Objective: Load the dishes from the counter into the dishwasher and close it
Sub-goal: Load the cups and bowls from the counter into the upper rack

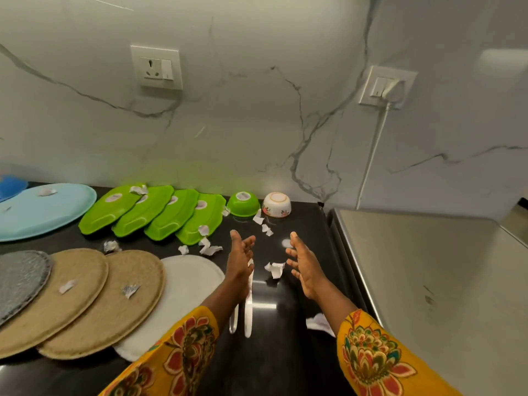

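Several green leaf-shaped plates (154, 211) lie overturned in an overlapping row at the back of the black counter (274, 352). Right of them sit an upturned green bowl (243, 204) and an upturned white floral bowl (276, 205). A large light-blue platter (43, 211) lies at the left. My left hand (241, 260) and my right hand (304, 265) hover open above the counter, palms facing each other, holding nothing. Two pieces of cutlery (247, 310) lie under my left forearm.
Round mats in grey (20, 278), tan (65, 292) and white (188, 284) overlap at the front left. Torn paper scraps (275, 269) litter the counter. A steel appliance top (428, 281) adjoins on the right. A plugged cord (374, 150) hangs down the marble wall.
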The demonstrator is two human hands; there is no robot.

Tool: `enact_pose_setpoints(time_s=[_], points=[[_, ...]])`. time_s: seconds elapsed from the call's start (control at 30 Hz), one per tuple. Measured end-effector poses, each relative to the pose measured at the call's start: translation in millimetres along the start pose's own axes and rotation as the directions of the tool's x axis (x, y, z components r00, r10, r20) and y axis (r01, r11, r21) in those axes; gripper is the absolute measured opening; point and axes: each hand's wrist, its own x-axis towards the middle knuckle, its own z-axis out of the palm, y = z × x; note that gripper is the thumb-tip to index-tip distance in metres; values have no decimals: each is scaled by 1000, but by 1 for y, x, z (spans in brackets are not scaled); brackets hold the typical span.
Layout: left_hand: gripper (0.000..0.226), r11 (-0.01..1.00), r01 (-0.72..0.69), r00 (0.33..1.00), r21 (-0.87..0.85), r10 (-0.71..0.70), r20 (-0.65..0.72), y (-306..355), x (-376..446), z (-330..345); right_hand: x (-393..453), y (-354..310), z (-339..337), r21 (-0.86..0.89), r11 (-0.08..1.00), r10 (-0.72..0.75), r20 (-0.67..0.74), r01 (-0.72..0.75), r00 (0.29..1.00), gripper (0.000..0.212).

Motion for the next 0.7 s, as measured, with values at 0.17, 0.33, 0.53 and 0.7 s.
enact_pose_setpoints(time_s=[0.17,0.33,0.53,0.7], points=[[71,1000,14,999,-12,-14,-42,4,67,24,68,-6,-10,22,1000,-10,-57,11,998,58],[72,999,36,996,-22,-37,-78,3,124,48,124,-10,-11,86,996,-19,-80,26,997,55],[72,999,50,995,7,-50,-81,12,182,67,179,-24,-9,65,993,-89,-70,94,994,43],[68,997,40,999,67,-38,-38,20,201,81,209,-30,-7,30,988,-147,-106,150,984,29]])
